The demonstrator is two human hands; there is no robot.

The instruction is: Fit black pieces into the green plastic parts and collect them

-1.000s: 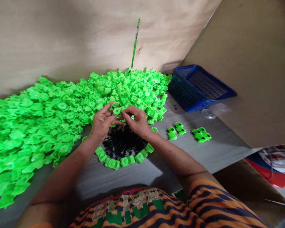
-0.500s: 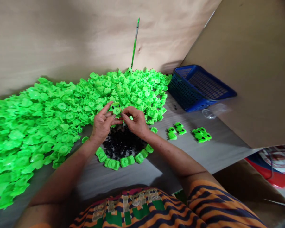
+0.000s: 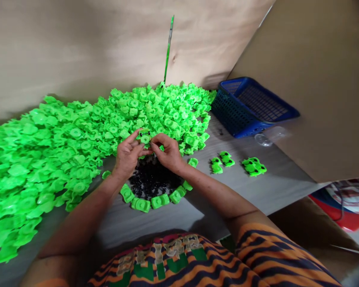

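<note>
My left hand (image 3: 128, 153) grips a small bright green plastic piece (image 3: 144, 136) with a black bit on it, held above the table. My right hand (image 3: 166, 153) is pinched against the same piece from the right, fingertips pressed together. Directly below both hands lies a heap of small black parts (image 3: 151, 177), ringed at the front by a curved row of green pieces (image 3: 151, 201). A huge pile of loose green pieces (image 3: 62, 147) spreads across the left and back of the table.
A blue plastic basket (image 3: 249, 105) stands at the back right. Several green pieces with black parts (image 3: 253, 167) lie on the grey table (image 3: 257, 191) to the right. Cardboard walls close in the back and right. A green stick (image 3: 168, 50) leans on the wall.
Both hands stay at the same green piece, with only small finger movements. The view has shifted slightly.
</note>
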